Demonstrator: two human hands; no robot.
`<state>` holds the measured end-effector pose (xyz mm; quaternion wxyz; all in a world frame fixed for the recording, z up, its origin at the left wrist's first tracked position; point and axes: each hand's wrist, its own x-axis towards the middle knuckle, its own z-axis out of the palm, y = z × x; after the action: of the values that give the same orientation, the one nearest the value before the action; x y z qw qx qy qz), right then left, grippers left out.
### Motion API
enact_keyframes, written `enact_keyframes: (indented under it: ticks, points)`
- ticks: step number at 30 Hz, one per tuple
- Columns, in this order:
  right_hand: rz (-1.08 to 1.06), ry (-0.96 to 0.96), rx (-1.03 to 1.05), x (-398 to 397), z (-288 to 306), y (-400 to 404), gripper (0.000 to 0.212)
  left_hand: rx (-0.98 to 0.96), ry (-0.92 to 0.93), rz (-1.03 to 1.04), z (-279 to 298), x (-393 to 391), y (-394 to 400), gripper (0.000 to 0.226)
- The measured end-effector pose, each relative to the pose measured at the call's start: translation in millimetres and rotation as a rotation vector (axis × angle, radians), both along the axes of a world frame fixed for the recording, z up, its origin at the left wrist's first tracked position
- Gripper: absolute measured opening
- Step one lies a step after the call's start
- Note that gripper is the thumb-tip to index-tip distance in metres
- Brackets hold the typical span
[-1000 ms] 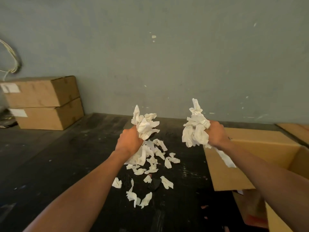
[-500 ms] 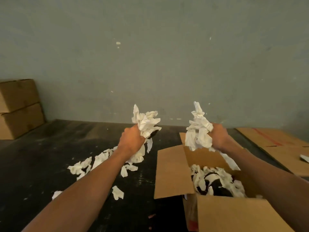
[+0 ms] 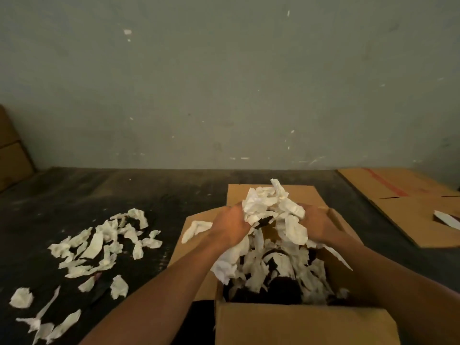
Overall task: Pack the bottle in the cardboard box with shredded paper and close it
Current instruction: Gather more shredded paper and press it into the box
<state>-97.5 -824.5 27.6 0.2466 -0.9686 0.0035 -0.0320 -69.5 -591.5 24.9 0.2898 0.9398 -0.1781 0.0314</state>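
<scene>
An open cardboard box [image 3: 301,324] stands in front of me with its flaps spread out. White shredded paper fills it, and dark patches of the bottle [image 3: 283,287] show between the scraps. Over the box opening, my left hand [image 3: 230,226] and my right hand [image 3: 321,226] press together a bunch of shredded paper [image 3: 271,207]. Both hands are closed on that bunch. Most of the bottle is hidden under paper.
Loose paper scraps [image 3: 99,247] lie scattered on the dark floor to the left. A flattened cardboard sheet [image 3: 408,202] lies at the right, near the wall. Stacked cardboard boxes [image 3: 12,150] sit at the far left edge.
Both hands came together from apart and dropped over the box opening with their paper. My view turned right and down, so the box now sits in the middle.
</scene>
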Motion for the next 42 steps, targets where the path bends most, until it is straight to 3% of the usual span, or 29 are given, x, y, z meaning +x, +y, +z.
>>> enact_keyframes:
  ticks: [3,8,13,19,23,25,27,29,32,34,36,39,42]
  points:
    - [0.006,0.103,0.085,1,-23,-21,0.011,0.058,0.119,-0.069,-20,-1,-23,0.045]
    - [0.002,0.205,0.168,4,-33,-39,0.065,0.221,0.313,-0.093,-43,5,-41,0.083]
    - [0.026,0.302,0.177,8,-29,-46,0.079,0.391,0.466,-0.198,-36,6,-43,0.103]
    - [0.013,0.39,0.171,12,-26,-53,0.076,0.558,0.66,-0.231,-16,4,-47,0.086]
    - [0.015,0.407,0.029,15,-34,-51,0.066,0.466,0.873,-0.137,-18,2,-46,0.057]
    - [0.013,0.397,-0.064,13,-45,-49,0.07,0.459,0.771,-0.141,-31,6,-46,0.049]
    - [0.022,0.456,-0.179,14,-64,-49,0.084,0.527,0.461,-0.155,-45,12,-46,0.048]
    - [0.114,0.555,-0.243,11,-81,-48,0.086,0.506,0.32,-0.137,-59,13,-45,0.052]
    - [0.28,0.736,-0.276,-1,-94,-45,0.083,0.479,0.597,-0.204,-72,3,-48,0.062]
    - [0.306,0.835,-0.342,-6,-90,-47,0.088,0.462,0.87,-0.216,-77,-6,-48,0.059]
    - [0.319,0.905,-0.362,-4,-77,-50,0.089,0.426,1.02,-0.196,-72,-9,-48,0.052]
    - [0.362,0.912,-0.262,6,-58,-57,0.073,0.382,1.053,-0.115,-56,-1,-50,0.05]
    - [0.304,0.754,-0.071,13,-48,-61,0.049,0.369,0.992,-0.13,-39,10,-54,0.054]
